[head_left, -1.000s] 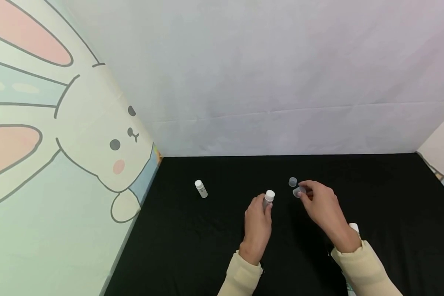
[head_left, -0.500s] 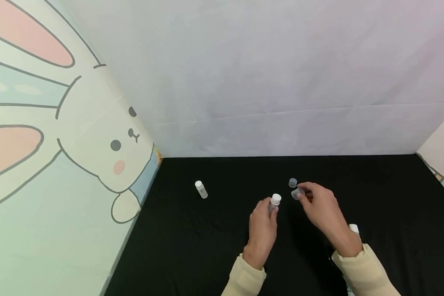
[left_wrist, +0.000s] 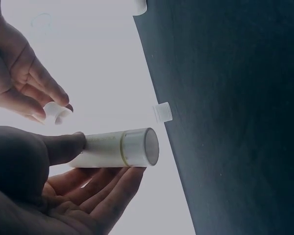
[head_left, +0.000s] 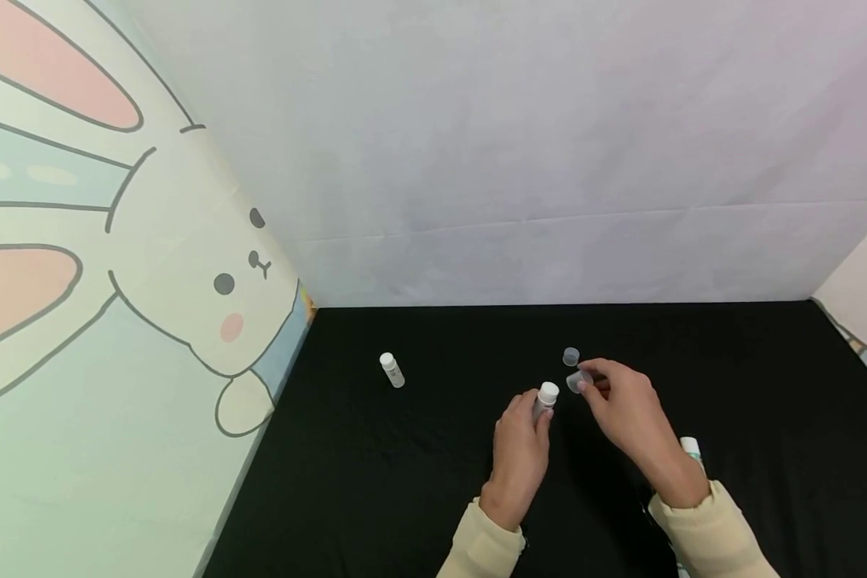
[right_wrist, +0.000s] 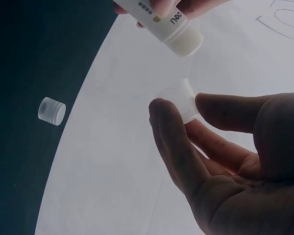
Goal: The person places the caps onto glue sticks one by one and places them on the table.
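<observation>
My left hand (head_left: 518, 453) grips a white glue stick (head_left: 547, 395), its white end tilted up toward the right hand. "Deli" is printed on the barrel of that glue stick (right_wrist: 161, 22) in the right wrist view. Between thumb and fingertips, my right hand (head_left: 627, 413) pinches a clear ribbed cap (right_wrist: 185, 100). The cap is just beyond the glue stick's end, apart from it. In the left wrist view, the held cap (left_wrist: 56, 112) shows its hollow opening. A second clear cap (head_left: 571, 356) rests on the black table just past the right fingers.
Farther left on the black cloth (head_left: 354, 449) is another white glue stick (head_left: 392, 370). A white-capped item (head_left: 690, 448) lies partly hidden beneath the right forearm. A pale wall (head_left: 535, 257) borders the table's back, and a rabbit-patterned panel (head_left: 173, 265) borders its left.
My left hand has moved right and slightly nearer with the glue stick, closing the gap to the right hand. The pinched cap has shifted slightly left and down.
</observation>
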The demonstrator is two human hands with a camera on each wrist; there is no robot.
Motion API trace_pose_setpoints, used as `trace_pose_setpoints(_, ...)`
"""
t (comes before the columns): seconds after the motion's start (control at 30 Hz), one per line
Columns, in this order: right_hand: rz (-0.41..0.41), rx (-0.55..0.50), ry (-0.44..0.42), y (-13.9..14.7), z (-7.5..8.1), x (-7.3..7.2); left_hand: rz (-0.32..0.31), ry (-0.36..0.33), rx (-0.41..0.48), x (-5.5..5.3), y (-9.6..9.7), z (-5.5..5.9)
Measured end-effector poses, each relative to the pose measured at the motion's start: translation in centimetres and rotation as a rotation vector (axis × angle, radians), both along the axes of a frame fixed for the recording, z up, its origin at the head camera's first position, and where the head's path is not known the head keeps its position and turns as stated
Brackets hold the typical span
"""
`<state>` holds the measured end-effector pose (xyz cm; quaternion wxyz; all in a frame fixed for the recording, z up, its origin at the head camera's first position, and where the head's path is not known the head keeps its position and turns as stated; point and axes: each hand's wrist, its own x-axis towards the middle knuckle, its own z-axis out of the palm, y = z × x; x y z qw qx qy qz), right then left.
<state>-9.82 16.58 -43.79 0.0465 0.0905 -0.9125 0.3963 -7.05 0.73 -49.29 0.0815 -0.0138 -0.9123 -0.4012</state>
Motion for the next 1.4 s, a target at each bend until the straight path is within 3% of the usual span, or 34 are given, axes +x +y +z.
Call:
trace_pose_setpoints(0.5, 0.008, -0.006, -0.012, -0.23, 0.08, 0.15, -0.034, 0.036, 0.005, 0.12, 0.35, -0.06)
trace_pose_setpoints(1.4, 0.053, -0.013, -0.022, -0.55, -0.13, 0.41, -0.061, 0.026, -0.018, 0.28, 0.54, -0.1)
